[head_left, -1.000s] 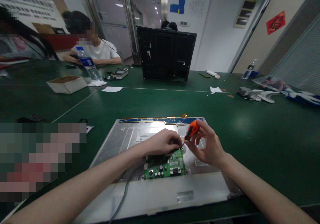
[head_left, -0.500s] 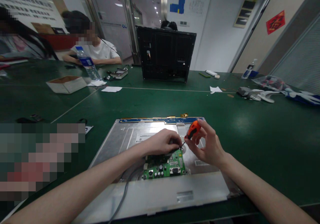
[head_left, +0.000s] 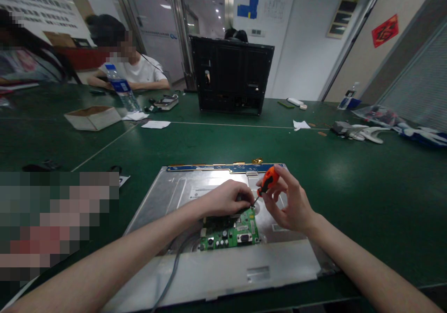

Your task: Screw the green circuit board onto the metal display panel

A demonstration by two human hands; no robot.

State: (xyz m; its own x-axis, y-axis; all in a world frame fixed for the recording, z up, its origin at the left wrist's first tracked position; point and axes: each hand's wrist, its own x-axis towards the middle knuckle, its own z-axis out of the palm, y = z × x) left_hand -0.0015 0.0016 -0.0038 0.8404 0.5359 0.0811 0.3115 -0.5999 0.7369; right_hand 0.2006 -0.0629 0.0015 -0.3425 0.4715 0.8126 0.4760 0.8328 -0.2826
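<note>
While the right hand [head_left: 293, 208] holds a screwdriver [head_left: 269, 180], a label [head_left: 277, 227] — perhaps barcoded — shows.

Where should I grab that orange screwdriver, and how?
Pinch the screwdriver by its thick handle, probably coming from the right: it leans that way, handle up, where the right hand holds it. Its thin shaft points down toward the green board, with the left hand crowding the other side.
</note>
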